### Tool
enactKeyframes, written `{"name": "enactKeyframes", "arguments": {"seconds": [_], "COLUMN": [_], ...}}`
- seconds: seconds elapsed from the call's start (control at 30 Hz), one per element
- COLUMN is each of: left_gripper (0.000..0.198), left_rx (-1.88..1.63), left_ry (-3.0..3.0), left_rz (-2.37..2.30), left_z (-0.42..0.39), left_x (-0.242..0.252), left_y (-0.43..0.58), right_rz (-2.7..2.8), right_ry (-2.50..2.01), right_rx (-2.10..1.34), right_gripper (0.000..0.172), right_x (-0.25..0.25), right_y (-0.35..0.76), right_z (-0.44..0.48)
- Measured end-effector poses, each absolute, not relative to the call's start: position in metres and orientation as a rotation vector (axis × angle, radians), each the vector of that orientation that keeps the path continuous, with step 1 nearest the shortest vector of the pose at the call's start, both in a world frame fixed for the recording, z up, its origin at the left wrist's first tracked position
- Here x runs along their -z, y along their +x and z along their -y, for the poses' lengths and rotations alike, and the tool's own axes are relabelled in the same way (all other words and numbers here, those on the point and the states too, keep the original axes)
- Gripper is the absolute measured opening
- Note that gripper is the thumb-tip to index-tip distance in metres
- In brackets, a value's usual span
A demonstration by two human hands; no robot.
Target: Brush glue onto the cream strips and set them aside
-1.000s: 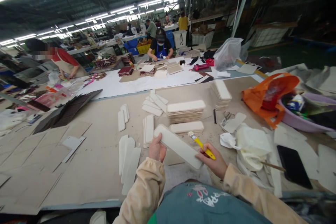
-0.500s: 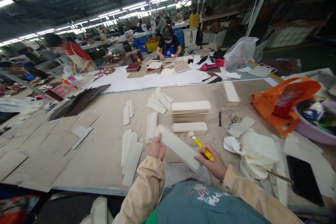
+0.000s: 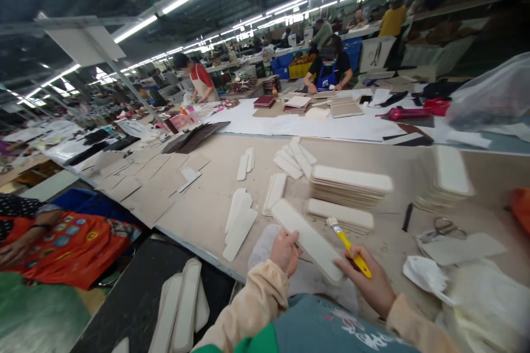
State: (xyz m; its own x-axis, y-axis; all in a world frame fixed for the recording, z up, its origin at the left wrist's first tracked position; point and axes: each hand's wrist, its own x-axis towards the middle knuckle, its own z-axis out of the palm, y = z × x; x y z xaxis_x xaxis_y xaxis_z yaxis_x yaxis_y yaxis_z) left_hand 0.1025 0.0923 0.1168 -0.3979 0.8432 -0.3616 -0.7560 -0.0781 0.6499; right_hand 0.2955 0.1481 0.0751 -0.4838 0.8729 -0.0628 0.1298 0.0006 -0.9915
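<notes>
A long cream panel (image 3: 306, 240) was held slantwise above the near edge of the table (image 3: 215, 182), between the two hands. It was gripped along its near side by the left hand (image 3: 285, 252), whose fingers were closed on the edge, partly hidden beneath it. By the right hand (image 3: 370, 281), a yellow-handled brush (image 3: 348, 245) was held in closed fingers, and the panel's near right end was touched by the same hand. The bristles were pointed far and left, apart from the panel, and no coating could be made out on its face. Similar pieces were laid out beyond: a tall stack (image 3: 351, 185), a low stack (image 3: 342, 215) just nearer, and another stack (image 3: 453, 171) at the far right. To the left, flat pieces (image 3: 242, 223) were spread in a fan, and others (image 3: 182, 298) were left on a dark surface at the near left. One panel was judged to be in progress and unfinished; which of the stacked or spread pieces had been treated, and which were left, could not be told.
</notes>
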Motion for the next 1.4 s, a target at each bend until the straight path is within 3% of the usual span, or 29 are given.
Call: {"name": "enactKeyframes", "arguments": {"seconds": [0.4, 0.63, 1.07, 1.4], "left_gripper": [0.030, 0.030, 0.029, 0.016], "left_rx": [-1.728, -1.490, -1.156, -0.874], "left_ry": [-0.167, -0.081, 0.391, 0.655], "left_rz": [-1.119, -1.358, -1.699, -2.057], "left_z": [-0.080, -0.095, -0.212, -0.265], "left_x": [-0.095, -0.080, -0.028, 0.013], "left_y": [0.107, 0.098, 0.086, 0.065], "right_rz": [1.527, 1.221, 1.116, 1.048], "right_ry": [-1.124, -1.253, -1.521, -1.656], "right_rx": [-1.482, -1.355, -0.972, -0.901], "right_gripper": [0.035, 0.040, 0.045, 0.041], "right_x": [-0.062, -0.052, 0.008, 0.051], "right_y": [0.314, 0.338, 0.341, 0.320], "right_z": [-0.153, -0.174, -0.288, -0.344]}}
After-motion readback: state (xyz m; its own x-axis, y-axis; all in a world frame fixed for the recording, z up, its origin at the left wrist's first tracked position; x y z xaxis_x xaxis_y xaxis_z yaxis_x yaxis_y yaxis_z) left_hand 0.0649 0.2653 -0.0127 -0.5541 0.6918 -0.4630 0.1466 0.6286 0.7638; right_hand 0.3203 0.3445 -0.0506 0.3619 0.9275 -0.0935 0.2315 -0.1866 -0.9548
